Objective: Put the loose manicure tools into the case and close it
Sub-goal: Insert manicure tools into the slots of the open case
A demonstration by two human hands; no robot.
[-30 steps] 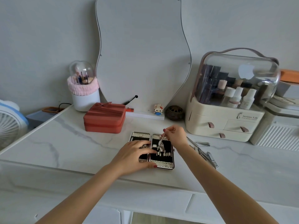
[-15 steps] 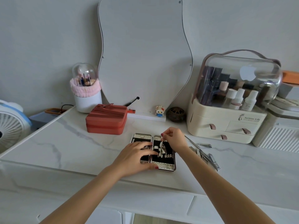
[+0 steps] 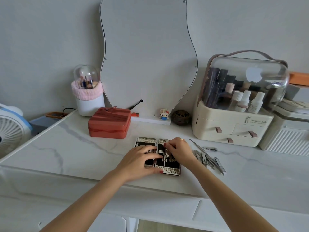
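At the desk's near edge: two bare forearms reach in from 6 o'clock over the white marbled desk [image 3: 70, 153].
Case: the manicure case [image 3: 158, 156] lies open and flat at the middle of the desk, two halves side by side, black lining inside.
Left hand: the left hand [image 3: 139, 162] rests flat on the case's left half, fingers straight, thumb at the near rim.
Right hand: the right hand [image 3: 179, 150] is over the right half, fingertips pinching a thin metal tool [image 3: 164, 155] that stands in the lining.
Loose tools: a heap of metal clippers and files [image 3: 209, 158] lies on the desk at 3 o'clock of the case, just beside the right wrist.
Farther back: a red zip box [image 3: 109, 122] at 11 o'clock, a cream cosmetics organiser [image 3: 234, 124] at 1 o'clock, a wavy mirror [image 3: 147, 56] at 12 o'clock.
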